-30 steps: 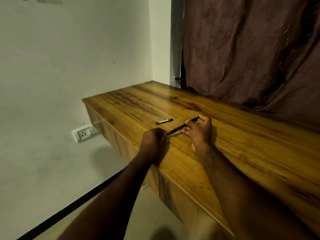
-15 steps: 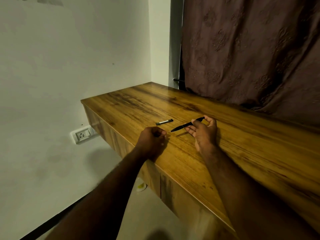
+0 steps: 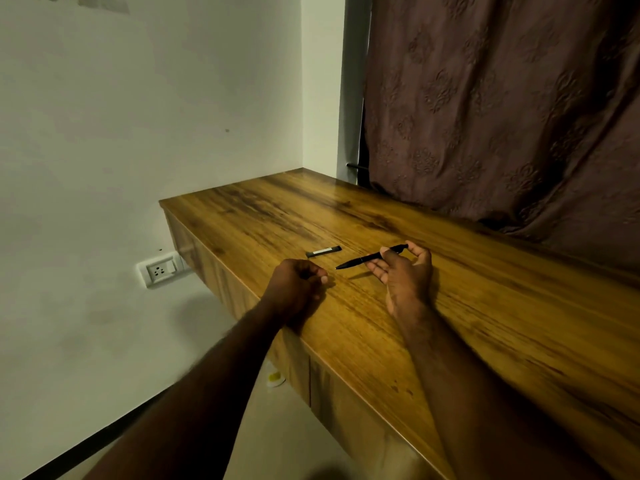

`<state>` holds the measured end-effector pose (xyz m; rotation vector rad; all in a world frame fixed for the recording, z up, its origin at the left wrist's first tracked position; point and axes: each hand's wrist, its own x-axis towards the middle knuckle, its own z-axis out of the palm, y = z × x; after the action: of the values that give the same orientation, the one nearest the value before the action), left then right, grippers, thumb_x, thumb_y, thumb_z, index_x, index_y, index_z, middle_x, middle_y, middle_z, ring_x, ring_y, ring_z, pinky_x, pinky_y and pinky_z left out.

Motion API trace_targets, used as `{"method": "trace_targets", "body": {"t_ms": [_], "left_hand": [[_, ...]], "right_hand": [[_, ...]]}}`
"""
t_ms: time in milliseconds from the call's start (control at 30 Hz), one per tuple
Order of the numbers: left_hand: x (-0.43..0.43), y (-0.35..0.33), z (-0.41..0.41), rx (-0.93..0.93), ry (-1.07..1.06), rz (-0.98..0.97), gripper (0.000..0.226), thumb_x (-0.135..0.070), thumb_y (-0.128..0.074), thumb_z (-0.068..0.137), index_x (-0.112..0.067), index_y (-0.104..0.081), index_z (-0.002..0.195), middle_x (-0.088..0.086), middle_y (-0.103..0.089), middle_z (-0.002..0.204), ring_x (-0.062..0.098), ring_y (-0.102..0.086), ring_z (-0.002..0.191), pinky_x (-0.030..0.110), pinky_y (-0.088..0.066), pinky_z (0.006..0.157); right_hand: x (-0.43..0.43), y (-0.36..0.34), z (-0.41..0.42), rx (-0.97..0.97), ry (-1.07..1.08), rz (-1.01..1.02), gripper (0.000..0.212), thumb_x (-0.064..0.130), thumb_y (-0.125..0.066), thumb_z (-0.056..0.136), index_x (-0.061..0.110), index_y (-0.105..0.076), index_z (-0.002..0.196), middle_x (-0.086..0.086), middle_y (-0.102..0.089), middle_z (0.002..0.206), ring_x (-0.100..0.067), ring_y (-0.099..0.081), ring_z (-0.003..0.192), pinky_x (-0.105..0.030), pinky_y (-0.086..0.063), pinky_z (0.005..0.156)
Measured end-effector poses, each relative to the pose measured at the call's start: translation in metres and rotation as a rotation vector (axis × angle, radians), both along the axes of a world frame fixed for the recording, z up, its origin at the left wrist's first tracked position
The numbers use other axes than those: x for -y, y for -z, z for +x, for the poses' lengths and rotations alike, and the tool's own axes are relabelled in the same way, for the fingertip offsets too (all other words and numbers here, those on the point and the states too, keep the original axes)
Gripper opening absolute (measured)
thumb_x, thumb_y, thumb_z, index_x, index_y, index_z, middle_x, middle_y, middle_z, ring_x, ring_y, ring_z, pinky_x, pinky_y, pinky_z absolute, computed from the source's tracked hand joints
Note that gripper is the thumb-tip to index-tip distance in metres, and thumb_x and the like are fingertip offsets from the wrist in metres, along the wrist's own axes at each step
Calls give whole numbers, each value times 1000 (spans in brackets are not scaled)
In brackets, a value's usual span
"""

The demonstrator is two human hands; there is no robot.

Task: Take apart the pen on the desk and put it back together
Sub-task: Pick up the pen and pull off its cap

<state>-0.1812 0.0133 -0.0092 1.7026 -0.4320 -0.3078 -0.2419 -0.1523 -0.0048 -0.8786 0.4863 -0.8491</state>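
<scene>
A slim black pen (image 3: 360, 261) is held just above the wooden desk (image 3: 485, 323), tip pointing left. My right hand (image 3: 405, 278) grips its rear half between thumb and fingers. My left hand (image 3: 298, 289) rests on the desk near the front edge, curled into a loose fist, a short gap left of the pen tip. Whether it holds a small part is hidden by the fingers. A short black piece with a pale band (image 3: 323, 251) lies on the desk just beyond my left hand.
The desk's front edge runs diagonally under my left wrist, with cabinet fronts (image 3: 332, 386) below. A wall socket (image 3: 159, 270) sits on the white wall at left. A dark curtain (image 3: 502, 116) hangs behind the desk. A small yellow-white object (image 3: 275, 378) lies on the floor.
My left hand has let go of the pen tip and drawn back left into a fist. My right hand has shifted the pen slightly right and kept hold of it.
</scene>
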Motion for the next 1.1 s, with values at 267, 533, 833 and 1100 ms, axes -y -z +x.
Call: {"method": "trace_targets", "body": {"t_ms": [267, 533, 833, 1100], "left_hand": [[0, 1, -4, -42, 16, -41, 6, -2, -64, 86, -1, -66, 80, 8, -65, 68, 15, -52, 52, 23, -43, 48], [-4, -7, -7, -101, 48, -61, 12, 6, -62, 85, 1, -63, 96, 3, -69, 74, 4, -63, 53, 16, -47, 44], [-5, -11, -10, -96, 27, -78, 24, 12, -57, 86, 9, -59, 109, 9, -64, 78, 0, -64, 50, 13, -46, 44], [-4, -3, -6, 93, 50, -41, 42, 4, -72, 77, -3, -54, 114, 4, -57, 82, 6, -60, 71, 22, -58, 67]], "right_hand": [[-5, -1, -4, 0, -13, -55, 49, -10, -61, 85, 16, -43, 123, -25, -57, 113, -28, -69, 82, -31, -59, 58], [-7, -3, -7, -13, 32, -50, 48, -9, -59, 87, 16, -42, 125, -27, -55, 121, -33, -66, 94, -30, -59, 59], [-5, -4, -8, 16, 32, -14, 50, -10, -56, 89, 13, -38, 130, -27, -53, 121, -26, -71, 77, -30, -59, 58], [-3, -3, -3, -18, 6, -51, 49, -10, -59, 87, 16, -40, 123, -28, -53, 123, -34, -68, 92, -34, -60, 63]]}}
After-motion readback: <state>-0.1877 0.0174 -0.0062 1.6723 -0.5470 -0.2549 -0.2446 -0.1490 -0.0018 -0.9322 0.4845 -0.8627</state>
